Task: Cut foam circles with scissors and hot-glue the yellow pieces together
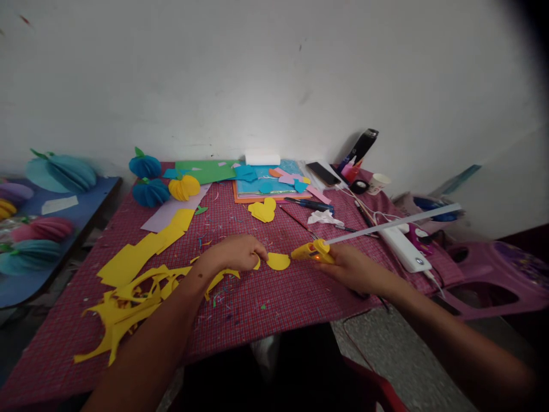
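My right hand [349, 269] is wrapped round a yellow hot glue gun [311, 250]. A small orange light glows on its body, and a long whitish glue stick [394, 222] sticks out of its back. The gun's tip points left, close to the right end of a folded, rounded yellow paper piece [278, 261] on the table. My left hand [242, 252] is closed, with its fingertips at that piece's left end. A bit of yellow paper shows under these fingers. Beyond lies a stack of yellow paper shapes [262, 210].
Yellow paper scraps [128, 306] lie to the left, with yellow sheets [124, 264] behind. Finished paper pumpkins [151, 192] stand at the back left. A utility knife [309, 205], a phone [322, 174] and a white power strip [403, 247] with cables are towards the right.
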{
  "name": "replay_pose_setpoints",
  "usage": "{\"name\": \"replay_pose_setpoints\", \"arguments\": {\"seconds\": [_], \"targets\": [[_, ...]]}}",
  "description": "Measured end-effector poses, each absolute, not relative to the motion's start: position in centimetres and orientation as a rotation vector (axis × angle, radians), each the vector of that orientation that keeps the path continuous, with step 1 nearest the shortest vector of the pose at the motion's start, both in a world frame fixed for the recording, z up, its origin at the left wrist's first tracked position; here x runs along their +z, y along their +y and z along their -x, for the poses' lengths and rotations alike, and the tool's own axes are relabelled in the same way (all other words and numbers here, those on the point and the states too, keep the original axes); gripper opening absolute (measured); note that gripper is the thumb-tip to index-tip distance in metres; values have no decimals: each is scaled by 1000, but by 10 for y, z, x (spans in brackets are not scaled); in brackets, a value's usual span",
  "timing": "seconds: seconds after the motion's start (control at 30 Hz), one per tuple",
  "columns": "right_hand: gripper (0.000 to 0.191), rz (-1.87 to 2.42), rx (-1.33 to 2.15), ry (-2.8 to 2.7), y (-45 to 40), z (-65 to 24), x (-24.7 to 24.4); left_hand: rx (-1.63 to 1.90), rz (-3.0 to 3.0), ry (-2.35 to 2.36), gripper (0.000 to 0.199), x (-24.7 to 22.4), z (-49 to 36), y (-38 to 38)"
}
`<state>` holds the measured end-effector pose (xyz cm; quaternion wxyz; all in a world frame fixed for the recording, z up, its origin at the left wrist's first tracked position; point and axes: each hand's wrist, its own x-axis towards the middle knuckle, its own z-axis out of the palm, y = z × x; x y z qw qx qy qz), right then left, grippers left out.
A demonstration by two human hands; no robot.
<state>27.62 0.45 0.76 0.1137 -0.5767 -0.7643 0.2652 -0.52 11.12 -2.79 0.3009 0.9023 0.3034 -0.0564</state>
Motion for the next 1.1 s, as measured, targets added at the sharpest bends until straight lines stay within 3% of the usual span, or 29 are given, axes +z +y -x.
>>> {"name": "replay_pose_setpoints", "arguments": {"seconds": [0.33,1.1], "targets": [[26,1683,800,-2261,6,-272,7,-161,-2388,840,49,-28,5,111],[12,1747,767,-2322,-5,-265,3,-153,-2388,786,50,-42,8,118]]}}
